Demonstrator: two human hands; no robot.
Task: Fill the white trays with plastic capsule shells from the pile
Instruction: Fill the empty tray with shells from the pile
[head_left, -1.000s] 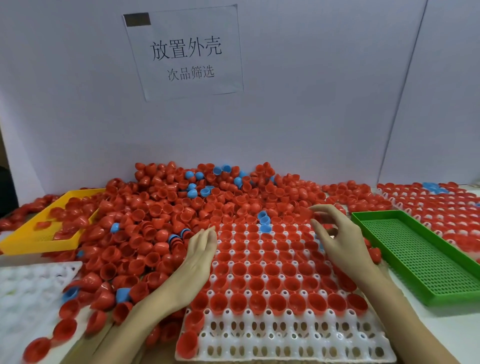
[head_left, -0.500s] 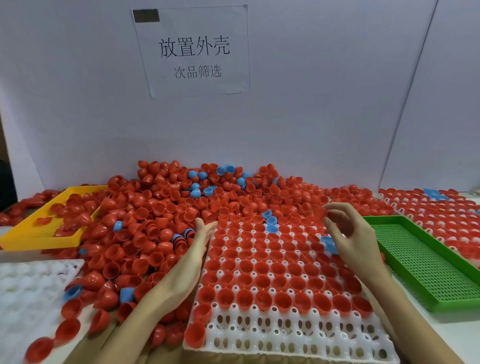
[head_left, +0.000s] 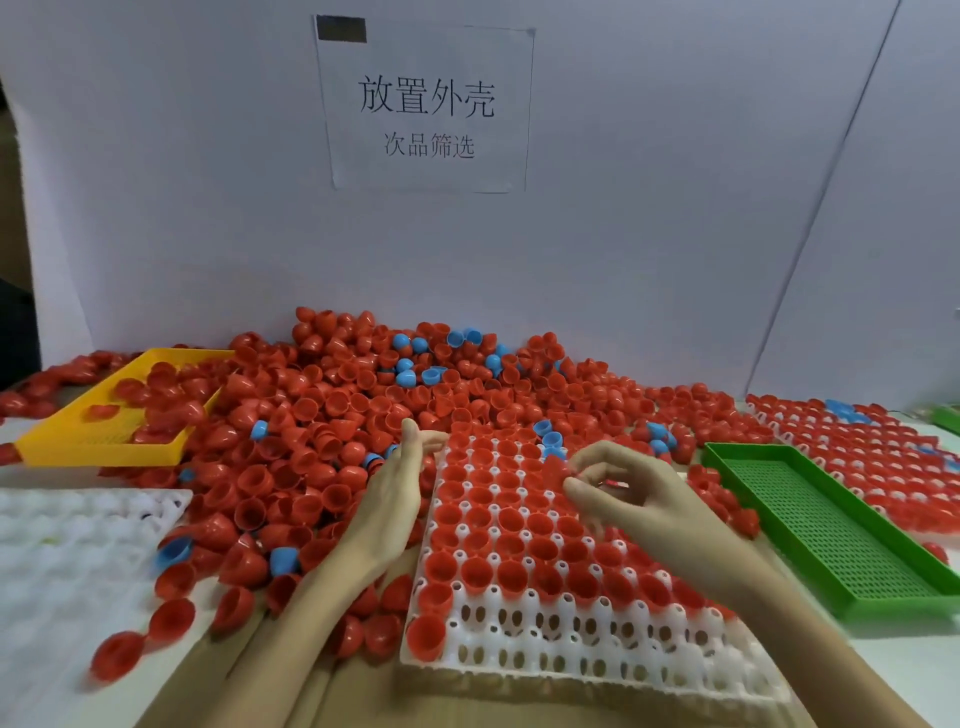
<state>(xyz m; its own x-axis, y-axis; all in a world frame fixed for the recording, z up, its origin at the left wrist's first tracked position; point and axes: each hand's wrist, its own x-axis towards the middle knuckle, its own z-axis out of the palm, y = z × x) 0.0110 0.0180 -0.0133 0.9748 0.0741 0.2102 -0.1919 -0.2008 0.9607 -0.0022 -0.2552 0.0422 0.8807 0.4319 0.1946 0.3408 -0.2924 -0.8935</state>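
A white tray (head_left: 571, 660) lies in front of me, most of its cups holding red shells and its nearest rows bare. Behind and to its left spreads a big pile of capsule shells (head_left: 337, 410), mostly red with a few blue ones. My left hand (head_left: 395, 499) stands edge-on with straight fingers against the tray's left side, touching the pile. My right hand (head_left: 628, 493) hovers over the tray's middle with curled fingers, thumb and forefinger pinching a red shell (head_left: 555, 469).
Another white tray (head_left: 62, 545) lies at the near left. A yellow tray (head_left: 104, 452) holding red shells sits at the far left. A green mesh tray (head_left: 810, 519) lies to the right, with a shell-filled tray (head_left: 857, 452) beyond it. A white wall with a paper sign (head_left: 426, 104) closes the back.
My right hand has moved from the tray's far right corner toward its middle and now pinches a red shell. My left hand has stayed along the tray's left edge.
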